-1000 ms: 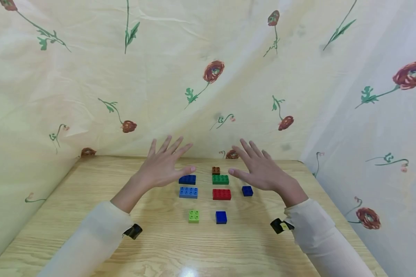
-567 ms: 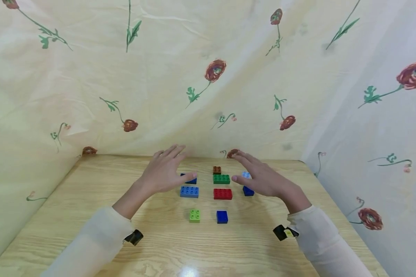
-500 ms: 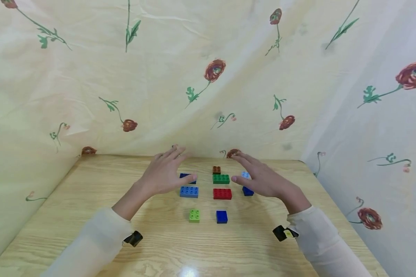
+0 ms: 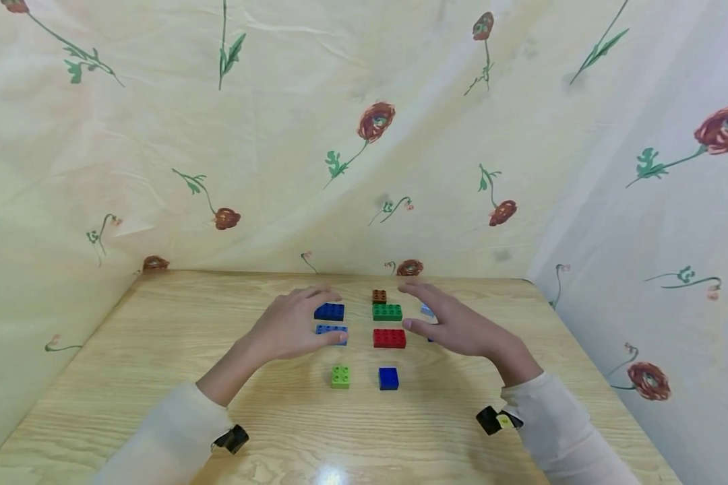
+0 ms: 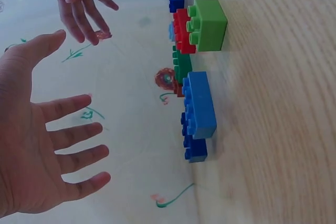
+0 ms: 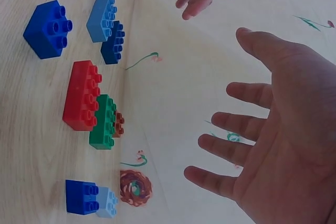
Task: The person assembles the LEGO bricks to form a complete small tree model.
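My left hand (image 4: 291, 325) hovers over the left pair of toy building bricks, a dark blue one (image 4: 330, 312) and a medium blue one (image 4: 330, 331), its thumb overlapping the latter in the head view. Fingers are apart and relaxed, palm bare in the left wrist view. My right hand (image 4: 455, 323) is held likewise above the right side, partly covering a pale blue brick (image 6: 106, 203) and a small blue brick (image 6: 80, 196). Between the hands lie a red brick (image 4: 389, 338), a green brick (image 4: 387, 312) and a brown brick (image 4: 379, 296). Neither hand holds anything.
Nearer to me on the wooden table (image 4: 279, 438) sit a lime green brick (image 4: 340, 377) and a blue square brick (image 4: 388, 378). A flowered cloth (image 4: 267, 135) hangs behind the table and along both sides. Both sleeves carry a black wrist device (image 4: 233, 439).
Both hands have come down and nearer to me, from spread fingers to a looser, slightly bent pose. The bricks have stayed where they were.
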The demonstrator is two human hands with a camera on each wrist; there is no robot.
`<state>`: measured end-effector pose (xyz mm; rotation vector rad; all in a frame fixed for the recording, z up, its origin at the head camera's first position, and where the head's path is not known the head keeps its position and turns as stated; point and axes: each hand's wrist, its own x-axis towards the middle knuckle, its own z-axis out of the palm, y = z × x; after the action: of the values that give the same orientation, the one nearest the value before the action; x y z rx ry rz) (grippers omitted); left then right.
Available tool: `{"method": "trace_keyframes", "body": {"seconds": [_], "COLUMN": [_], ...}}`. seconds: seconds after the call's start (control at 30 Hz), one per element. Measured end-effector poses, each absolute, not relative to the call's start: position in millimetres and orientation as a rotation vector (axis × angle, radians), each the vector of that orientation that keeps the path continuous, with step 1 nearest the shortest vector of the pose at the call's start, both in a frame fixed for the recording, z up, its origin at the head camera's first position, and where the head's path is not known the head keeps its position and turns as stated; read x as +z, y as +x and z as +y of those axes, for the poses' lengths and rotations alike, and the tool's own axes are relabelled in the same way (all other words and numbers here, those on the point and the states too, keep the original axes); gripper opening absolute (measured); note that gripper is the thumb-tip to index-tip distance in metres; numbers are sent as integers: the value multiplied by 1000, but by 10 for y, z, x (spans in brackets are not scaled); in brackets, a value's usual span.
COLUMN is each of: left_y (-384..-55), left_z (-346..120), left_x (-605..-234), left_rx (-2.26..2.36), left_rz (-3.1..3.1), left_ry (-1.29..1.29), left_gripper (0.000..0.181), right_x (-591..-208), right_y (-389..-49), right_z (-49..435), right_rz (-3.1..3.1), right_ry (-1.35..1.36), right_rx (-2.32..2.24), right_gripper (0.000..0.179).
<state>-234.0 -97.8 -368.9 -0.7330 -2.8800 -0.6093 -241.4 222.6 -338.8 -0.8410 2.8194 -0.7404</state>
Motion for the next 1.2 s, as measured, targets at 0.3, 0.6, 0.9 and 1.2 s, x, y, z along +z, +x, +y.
{"method": "trace_keyframes", "body": {"seconds": [0.3,0.6,0.9,1.2], "left_y": [-2280,-2285,-2297,-2310], "left_z": [-991,-987,-1003,-1022], "left_x": [-3819,-3939,-4049,-4170], "left_rx": [-772,-899,-1011,-1105], "left_rz": [-2931,-2994,-3002,-2994], "left_ry": [-731,-685,-732,-786], "left_gripper": [68,60,59,54], "right_x": [-3519,-3682,-3860,-4029], "right_y": [-2324,-2266,-2253,-2250], "right_z": [2274,2279,2243,2209], "right_rz": [2764,2693,2644,2600], "right_ry": [-821,-866,-853,-819], "right_rx": [-846,-903,-937,-972], "right_gripper": [70,61,57,56]}}
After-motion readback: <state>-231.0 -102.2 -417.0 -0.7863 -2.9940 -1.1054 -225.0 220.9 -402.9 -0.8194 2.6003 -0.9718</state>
